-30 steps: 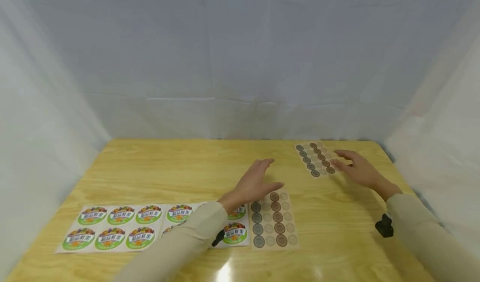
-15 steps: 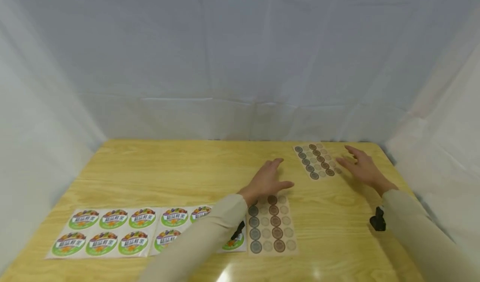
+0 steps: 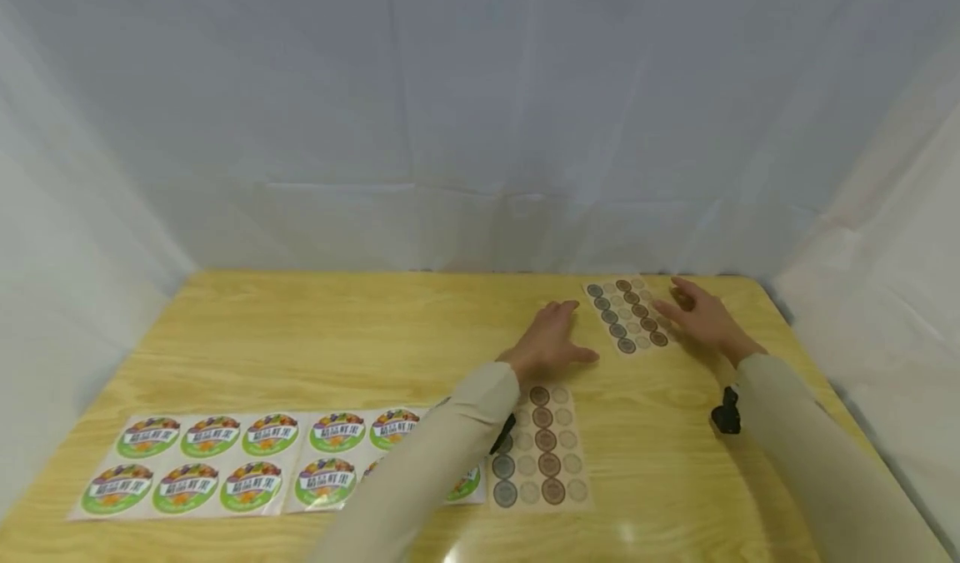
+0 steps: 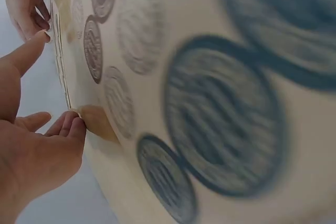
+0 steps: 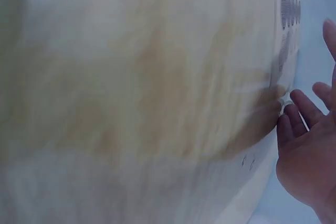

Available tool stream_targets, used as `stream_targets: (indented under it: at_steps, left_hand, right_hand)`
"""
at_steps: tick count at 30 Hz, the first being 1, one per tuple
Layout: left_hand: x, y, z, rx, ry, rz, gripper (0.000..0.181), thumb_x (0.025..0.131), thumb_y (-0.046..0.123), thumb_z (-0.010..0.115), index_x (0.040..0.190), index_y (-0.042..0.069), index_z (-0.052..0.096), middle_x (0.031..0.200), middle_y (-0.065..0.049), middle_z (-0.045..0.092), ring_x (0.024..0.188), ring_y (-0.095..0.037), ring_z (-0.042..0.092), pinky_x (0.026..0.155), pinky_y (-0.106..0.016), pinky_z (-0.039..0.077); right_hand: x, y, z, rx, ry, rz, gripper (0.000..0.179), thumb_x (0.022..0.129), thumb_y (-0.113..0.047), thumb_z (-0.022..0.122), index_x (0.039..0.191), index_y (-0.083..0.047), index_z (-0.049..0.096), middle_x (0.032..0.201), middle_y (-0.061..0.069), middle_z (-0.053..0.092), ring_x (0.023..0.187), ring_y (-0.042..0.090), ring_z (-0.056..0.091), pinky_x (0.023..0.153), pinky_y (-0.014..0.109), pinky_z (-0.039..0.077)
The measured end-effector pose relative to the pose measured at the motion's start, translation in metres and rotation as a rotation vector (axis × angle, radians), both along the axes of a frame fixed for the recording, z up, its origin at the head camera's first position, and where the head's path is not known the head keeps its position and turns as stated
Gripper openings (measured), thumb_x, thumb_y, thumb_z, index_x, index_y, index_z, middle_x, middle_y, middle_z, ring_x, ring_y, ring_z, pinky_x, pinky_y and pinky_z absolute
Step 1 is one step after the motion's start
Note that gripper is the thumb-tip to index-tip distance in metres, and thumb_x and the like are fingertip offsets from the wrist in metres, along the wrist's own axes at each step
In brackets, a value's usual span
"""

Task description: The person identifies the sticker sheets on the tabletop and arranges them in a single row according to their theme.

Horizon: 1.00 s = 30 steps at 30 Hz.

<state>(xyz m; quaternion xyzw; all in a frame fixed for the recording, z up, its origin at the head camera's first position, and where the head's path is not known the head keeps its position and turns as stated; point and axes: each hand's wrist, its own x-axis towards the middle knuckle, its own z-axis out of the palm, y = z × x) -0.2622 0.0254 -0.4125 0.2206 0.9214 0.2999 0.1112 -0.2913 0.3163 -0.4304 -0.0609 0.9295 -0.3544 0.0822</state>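
Observation:
My left hand [image 3: 551, 342] reaches over the far end of a near sheet of round stickers [image 3: 547, 471], with thumb and fingers spread apart. Its fingertips [image 4: 73, 121] are low at the tabletop in the left wrist view, with nothing held. A second sheet of round stickers [image 3: 622, 317], printed in blue-grey, brown and pale rows, lies at the back right. My right hand [image 3: 701, 317] is at that sheet's right edge, fingers loosely bent and thumb over the edge. In the right wrist view the right hand [image 5: 310, 156] has its lower fingertips at the table; whether they touch the sheet is unclear.
Two sheets of fruit-label stickers [image 3: 292, 455] lie side by side at the front left, partly under my left sleeve [image 3: 435, 455]. The wooden table [image 3: 322, 338] ends at a white curtain [image 3: 465, 130] behind, with more curtain on both sides.
My left hand has moved right and a little farther back. The right hand shifted slightly right, then came back left to the far sticker sheet's edge. The sheets appear slightly shifted as the head view turns.

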Motion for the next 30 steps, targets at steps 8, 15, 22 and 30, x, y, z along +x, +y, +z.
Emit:
stream_targets:
  at_steps: [8, 15, 22, 30]
  left_hand:
    - [-0.017, 0.017, 0.005, 0.077, -0.038, 0.041, 0.087, 0.083, 0.035, 0.076, 0.148, 0.003, 0.028, 0.147, -0.017, 0.035, 0.136, -0.029, 0.031, 0.108, -0.034, 0.027]
    - [-0.023, 0.017, 0.007, 0.093, -0.099, 0.078, 0.085, 0.085, 0.034, 0.073, 0.149, 0.003, 0.026, 0.148, -0.018, 0.030, 0.136, -0.030, 0.029, 0.108, -0.037, 0.029]
    - [-0.025, 0.023, 0.010, 0.118, -0.129, 0.122, 0.082, 0.086, 0.039, 0.071, 0.147, 0.001, 0.031, 0.147, -0.018, 0.031, 0.135, -0.031, 0.030, 0.107, -0.038, 0.030]
    - [-0.016, 0.026, 0.007, 0.048, -0.093, 0.224, 0.080, 0.082, 0.043, 0.072, 0.144, 0.005, 0.040, 0.143, -0.014, 0.033, 0.131, -0.030, 0.031, 0.101, -0.038, 0.036]
  right_hand:
    - [-0.014, -0.016, 0.005, 0.057, -0.049, -0.009, 0.092, 0.093, -0.057, 0.050, 0.152, 0.000, 0.010, 0.153, 0.028, 0.011, 0.137, 0.049, 0.010, 0.105, 0.065, 0.010]
    - [-0.014, -0.023, 0.005, 0.086, -0.112, -0.023, 0.096, 0.088, -0.063, 0.053, 0.155, -0.011, 0.006, 0.152, 0.032, -0.005, 0.133, 0.057, -0.012, 0.096, 0.075, -0.001]
    - [-0.013, -0.019, 0.013, 0.084, -0.165, 0.021, 0.098, 0.085, -0.062, 0.059, 0.155, -0.012, 0.011, 0.154, 0.028, -0.003, 0.137, 0.051, -0.002, 0.099, 0.072, 0.009]
    - [-0.013, -0.029, 0.010, 0.115, -0.167, 0.044, 0.096, 0.084, -0.061, 0.062, 0.155, -0.016, 0.015, 0.155, 0.026, 0.003, 0.137, 0.050, 0.000, 0.101, 0.070, 0.008]
